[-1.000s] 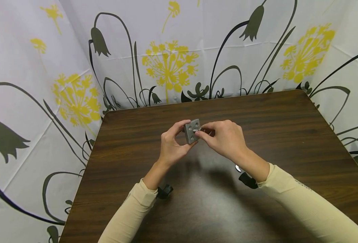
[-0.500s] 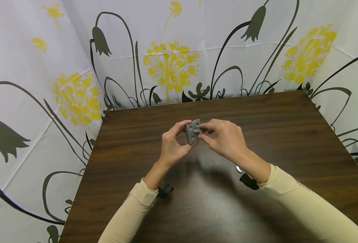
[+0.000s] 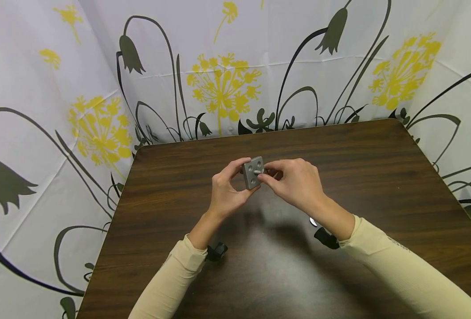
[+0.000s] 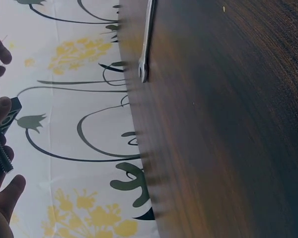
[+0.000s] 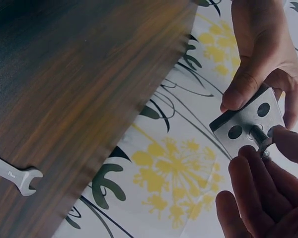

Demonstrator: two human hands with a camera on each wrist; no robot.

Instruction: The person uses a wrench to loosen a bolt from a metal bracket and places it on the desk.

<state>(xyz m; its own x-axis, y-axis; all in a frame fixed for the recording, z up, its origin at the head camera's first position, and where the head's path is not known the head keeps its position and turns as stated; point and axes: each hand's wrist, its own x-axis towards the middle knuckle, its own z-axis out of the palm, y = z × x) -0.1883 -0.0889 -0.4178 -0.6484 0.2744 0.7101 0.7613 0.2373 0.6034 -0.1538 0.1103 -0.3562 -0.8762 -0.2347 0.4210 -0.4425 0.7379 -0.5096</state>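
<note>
My left hand grips a square grey metal plate by its edges, thumb below and fingers above in the head view. Several round holes show in the plate's face. From its middle a metal bolt sticks out toward my right hand. The right thumb and forefinger pinch the bolt's outer end, where a thin metal ring sits. Whether that ring is a nut, a washer or a flange I cannot tell. Threads show along a dark rod in the left wrist view. Both hands hold the parts above the table.
An open-ended wrench lies on the dark wood-grain table; it also shows at the top of the left wrist view. A white curtain with a flower print hangs behind the table's far edge.
The right thumb and forefinger shifted outward along the bolt half a second ago and are now back nearer the plate. The left hand and the plate stay nearly still.
</note>
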